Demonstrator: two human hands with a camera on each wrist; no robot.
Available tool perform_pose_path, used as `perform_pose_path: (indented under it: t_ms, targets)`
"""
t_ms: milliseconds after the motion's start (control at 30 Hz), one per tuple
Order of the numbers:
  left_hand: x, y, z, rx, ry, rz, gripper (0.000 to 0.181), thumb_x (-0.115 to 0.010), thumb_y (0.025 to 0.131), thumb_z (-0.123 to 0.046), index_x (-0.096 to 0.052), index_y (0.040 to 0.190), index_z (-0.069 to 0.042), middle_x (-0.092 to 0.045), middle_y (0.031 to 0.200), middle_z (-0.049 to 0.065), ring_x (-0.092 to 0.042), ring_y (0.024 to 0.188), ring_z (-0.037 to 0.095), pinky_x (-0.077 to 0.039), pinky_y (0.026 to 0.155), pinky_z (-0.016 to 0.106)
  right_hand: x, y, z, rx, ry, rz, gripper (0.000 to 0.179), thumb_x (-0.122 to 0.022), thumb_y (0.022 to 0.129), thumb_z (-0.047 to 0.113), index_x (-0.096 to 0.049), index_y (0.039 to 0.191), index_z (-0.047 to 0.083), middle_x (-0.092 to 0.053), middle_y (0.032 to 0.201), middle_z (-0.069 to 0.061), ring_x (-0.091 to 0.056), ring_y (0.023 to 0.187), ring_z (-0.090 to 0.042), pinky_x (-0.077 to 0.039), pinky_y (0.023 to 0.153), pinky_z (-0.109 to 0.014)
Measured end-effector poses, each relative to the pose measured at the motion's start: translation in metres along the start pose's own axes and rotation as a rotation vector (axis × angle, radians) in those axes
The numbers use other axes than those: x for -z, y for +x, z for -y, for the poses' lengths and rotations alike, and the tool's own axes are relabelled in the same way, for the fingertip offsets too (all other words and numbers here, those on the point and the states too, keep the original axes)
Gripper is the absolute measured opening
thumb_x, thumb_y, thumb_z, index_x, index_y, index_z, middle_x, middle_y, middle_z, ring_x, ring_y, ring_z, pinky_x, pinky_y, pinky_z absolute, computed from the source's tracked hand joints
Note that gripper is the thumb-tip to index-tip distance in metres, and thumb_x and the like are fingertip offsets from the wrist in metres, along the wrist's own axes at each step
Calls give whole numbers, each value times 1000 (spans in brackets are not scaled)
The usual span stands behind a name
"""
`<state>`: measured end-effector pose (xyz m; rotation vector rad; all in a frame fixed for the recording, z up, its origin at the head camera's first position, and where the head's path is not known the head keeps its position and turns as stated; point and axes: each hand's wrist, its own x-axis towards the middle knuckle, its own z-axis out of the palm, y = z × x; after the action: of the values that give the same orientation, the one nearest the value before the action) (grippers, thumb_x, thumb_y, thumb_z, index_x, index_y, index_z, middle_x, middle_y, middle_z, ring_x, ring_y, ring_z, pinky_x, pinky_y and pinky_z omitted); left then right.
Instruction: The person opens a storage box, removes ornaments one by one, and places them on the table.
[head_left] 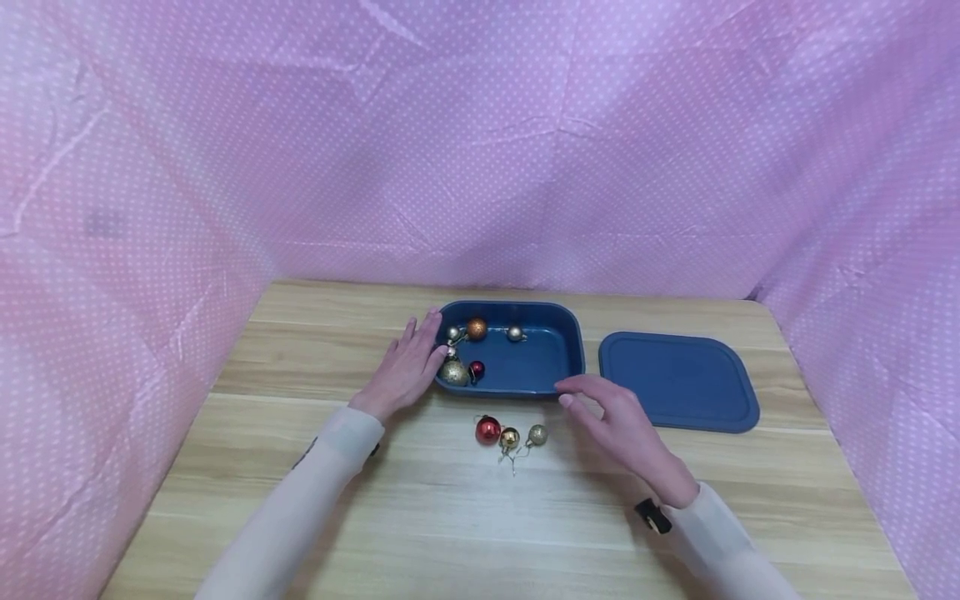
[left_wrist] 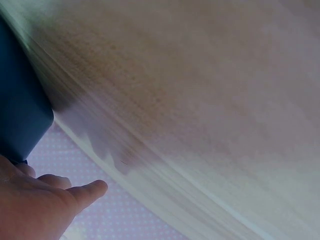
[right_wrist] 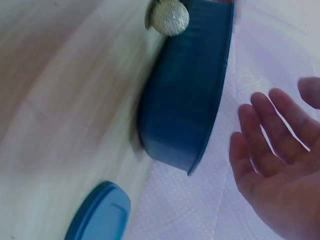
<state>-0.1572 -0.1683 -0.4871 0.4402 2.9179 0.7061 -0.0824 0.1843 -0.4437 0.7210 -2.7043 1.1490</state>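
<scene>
A dark blue rectangular box (head_left: 525,392) holds several small Christmas baubles, among them an orange glittery one (head_left: 476,329), a large gold glittery one (head_left: 453,372) and a small dark red one (head_left: 477,367). My left hand (head_left: 405,367) lies along the box's left end, fingers extended at its rim, gripping nothing. By the front right corner is my right hand (head_left: 611,417), its fingers loosely bent and holding nothing; the palm and spread fingers (right_wrist: 272,145) show in the right wrist view. Before the box lie a shiny red bauble (head_left: 487,430), a shiny gold bauble (head_left: 510,438) and a pale glittery bauble (head_left: 537,434).
To the right of the box, a flat blue lid (head_left: 678,379) lies on the wooden table (head_left: 465,533). Pink dotted cloth (head_left: 510,167) hangs behind the table and along both sides. Each wrist wears a strap; a black piece (head_left: 653,516) shows at the right one.
</scene>
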Motion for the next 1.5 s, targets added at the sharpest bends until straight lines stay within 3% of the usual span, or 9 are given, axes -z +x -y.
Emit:
perform_pose_path:
  t_ms: [167,300,567,800,1133,1500]
  targets:
    - [0,-1,-2,3,-4,0,69,-18,111,-53,-1,168,-18,-1,174,-1,-3,158,36,-13,123,66,1,3,-4,18,-18,-119,20,-67,102,15,-75,120,10,-74,120,-2,-68,115,-25,-56,93,-50]
    - [0,-1,-2,0,-2,-1,68,-21,112,-51,-2,168,-17,-1,174,0,-4,158,37,-13,123,67,-2,6,-11,44,-37,-196,21,-67,101,12,-74,120,7,-72,122,-6,-67,116,-27,-53,96,-50]
    - [-1,-1,-1,-6,-6,-6,65,-25,113,-46,-2,168,-17,-2,174,0,-6,158,38,-14,122,68,-7,13,-25,43,-102,-238,30,-65,103,19,-70,129,4,-64,139,-9,-57,131,-30,-45,109,-53]
    - [0,-2,-2,-9,4,-2,69,-16,111,-54,-2,168,-17,-1,174,0,-5,158,38,-14,122,67,-10,19,-35,-1,-192,-143,47,-61,106,29,-59,143,0,-51,154,-17,-46,141,-40,-37,114,-61]
    - [3,-3,-2,-25,7,-7,69,-21,112,-52,-4,168,-15,-3,174,3,-6,158,39,-14,122,68,-11,30,-42,-113,-359,86,68,-48,110,43,-35,158,-3,-28,167,-21,-26,152,-46,-31,115,-70]
    - [15,0,-10,-47,127,-11,73,-33,111,-52,-20,165,-5,-13,172,15,-11,156,44,-15,122,68,-13,32,-46,-152,-354,162,74,-41,111,49,-23,163,-1,-20,170,-20,-19,155,-43,-26,119,-66]
